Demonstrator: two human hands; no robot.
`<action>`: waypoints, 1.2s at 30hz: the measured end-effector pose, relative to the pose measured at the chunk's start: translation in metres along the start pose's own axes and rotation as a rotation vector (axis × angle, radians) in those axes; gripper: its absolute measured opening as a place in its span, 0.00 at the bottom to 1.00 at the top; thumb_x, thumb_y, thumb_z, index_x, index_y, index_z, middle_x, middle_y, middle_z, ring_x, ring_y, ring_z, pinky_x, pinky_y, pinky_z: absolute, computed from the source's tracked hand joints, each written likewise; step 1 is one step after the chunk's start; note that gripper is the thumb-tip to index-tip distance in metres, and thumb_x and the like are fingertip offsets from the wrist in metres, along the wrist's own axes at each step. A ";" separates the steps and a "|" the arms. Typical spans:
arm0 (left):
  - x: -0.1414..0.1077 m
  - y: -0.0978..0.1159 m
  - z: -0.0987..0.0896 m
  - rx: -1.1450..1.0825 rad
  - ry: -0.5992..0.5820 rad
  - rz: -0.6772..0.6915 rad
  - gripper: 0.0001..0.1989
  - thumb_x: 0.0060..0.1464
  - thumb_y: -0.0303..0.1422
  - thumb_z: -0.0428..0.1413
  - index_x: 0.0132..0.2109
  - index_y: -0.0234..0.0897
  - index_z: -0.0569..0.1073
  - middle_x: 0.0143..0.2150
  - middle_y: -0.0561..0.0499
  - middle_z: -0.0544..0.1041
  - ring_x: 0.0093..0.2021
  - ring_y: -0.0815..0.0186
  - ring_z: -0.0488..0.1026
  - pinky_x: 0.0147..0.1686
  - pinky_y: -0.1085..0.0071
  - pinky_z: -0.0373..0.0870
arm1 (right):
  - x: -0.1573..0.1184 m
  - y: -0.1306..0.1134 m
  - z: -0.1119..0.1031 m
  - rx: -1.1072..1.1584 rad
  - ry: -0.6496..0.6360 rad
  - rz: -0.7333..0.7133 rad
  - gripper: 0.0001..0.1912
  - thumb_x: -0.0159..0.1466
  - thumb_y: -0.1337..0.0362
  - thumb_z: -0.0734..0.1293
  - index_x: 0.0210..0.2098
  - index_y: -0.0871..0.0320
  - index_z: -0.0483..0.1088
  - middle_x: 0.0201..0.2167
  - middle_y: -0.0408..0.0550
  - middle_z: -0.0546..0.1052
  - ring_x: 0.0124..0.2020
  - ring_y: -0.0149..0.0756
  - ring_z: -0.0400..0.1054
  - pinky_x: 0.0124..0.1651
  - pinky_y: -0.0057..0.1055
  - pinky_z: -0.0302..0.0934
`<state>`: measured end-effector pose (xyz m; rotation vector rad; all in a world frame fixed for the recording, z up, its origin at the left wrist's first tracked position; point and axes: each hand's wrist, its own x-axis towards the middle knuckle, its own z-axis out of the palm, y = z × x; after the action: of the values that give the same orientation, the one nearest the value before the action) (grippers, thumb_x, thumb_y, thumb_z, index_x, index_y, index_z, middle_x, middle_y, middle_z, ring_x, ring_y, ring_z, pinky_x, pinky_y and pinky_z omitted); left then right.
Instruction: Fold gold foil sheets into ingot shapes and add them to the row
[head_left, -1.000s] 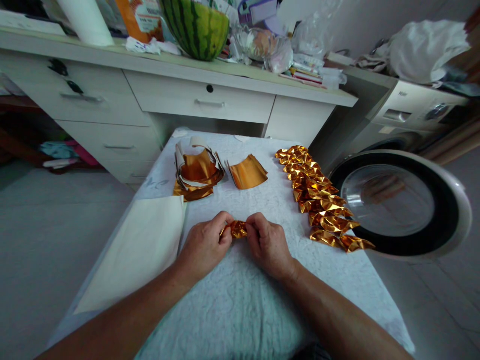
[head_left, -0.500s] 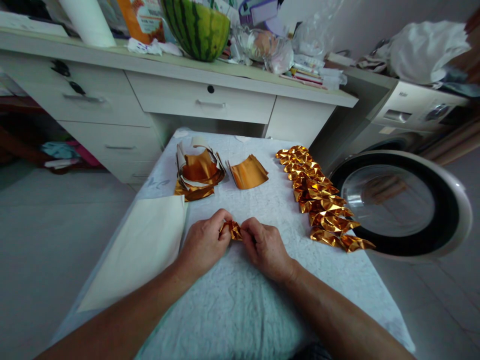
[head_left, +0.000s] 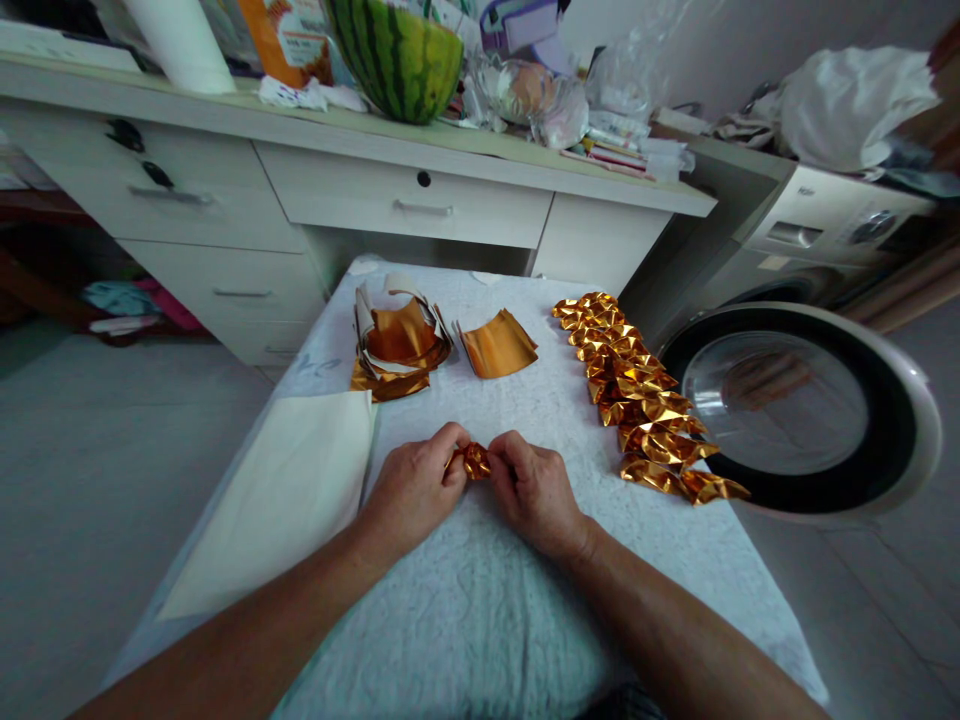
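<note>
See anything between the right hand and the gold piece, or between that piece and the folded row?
Nothing visible blocks the right hand: its fingers touch the gold piece. Toward the folded row, only that hand and the cloth intervene.

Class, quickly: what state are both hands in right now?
Left hand: closed, holding one end of the crumpled gold piece.
Right hand: closed, pinching its other end.

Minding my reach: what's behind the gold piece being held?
Behind the gold piece, pale cloth and curved gold sheets show. The left hand and right hand partly cover its ends; what's beneath is hidden.
</note>
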<state>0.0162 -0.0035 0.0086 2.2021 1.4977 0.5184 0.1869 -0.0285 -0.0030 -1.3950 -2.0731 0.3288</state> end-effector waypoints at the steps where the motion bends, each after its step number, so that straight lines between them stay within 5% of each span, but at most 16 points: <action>1: 0.000 0.000 0.000 -0.005 0.004 -0.010 0.08 0.55 0.26 0.49 0.39 0.41 0.70 0.25 0.57 0.75 0.26 0.65 0.74 0.28 0.72 0.60 | 0.000 0.000 0.000 -0.001 -0.007 -0.020 0.06 0.67 0.67 0.56 0.35 0.56 0.62 0.22 0.42 0.72 0.22 0.30 0.66 0.28 0.24 0.54; 20: 0.001 0.000 0.002 -0.015 -0.021 0.013 0.08 0.56 0.25 0.49 0.40 0.40 0.69 0.25 0.57 0.75 0.24 0.66 0.73 0.26 0.73 0.59 | 0.000 -0.001 -0.001 0.045 0.051 -0.017 0.06 0.68 0.68 0.56 0.38 0.56 0.63 0.25 0.43 0.73 0.23 0.29 0.68 0.29 0.23 0.57; 28: 0.000 -0.002 -0.002 -0.109 0.023 -0.011 0.07 0.59 0.29 0.48 0.42 0.40 0.69 0.27 0.56 0.76 0.27 0.66 0.74 0.28 0.73 0.61 | 0.003 0.000 -0.005 0.117 0.046 0.133 0.08 0.65 0.66 0.59 0.44 0.57 0.62 0.21 0.37 0.70 0.20 0.29 0.64 0.27 0.24 0.54; 36: 0.000 -0.005 0.000 -0.187 0.029 0.001 0.09 0.62 0.33 0.47 0.46 0.41 0.68 0.33 0.54 0.78 0.30 0.65 0.75 0.29 0.72 0.62 | 0.006 0.005 -0.011 0.258 0.060 0.244 0.01 0.62 0.66 0.61 0.34 0.56 0.64 0.21 0.37 0.69 0.21 0.28 0.63 0.27 0.24 0.55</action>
<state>0.0121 -0.0014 0.0058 2.0597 1.4011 0.6649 0.1961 -0.0227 0.0048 -1.4776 -1.7430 0.6244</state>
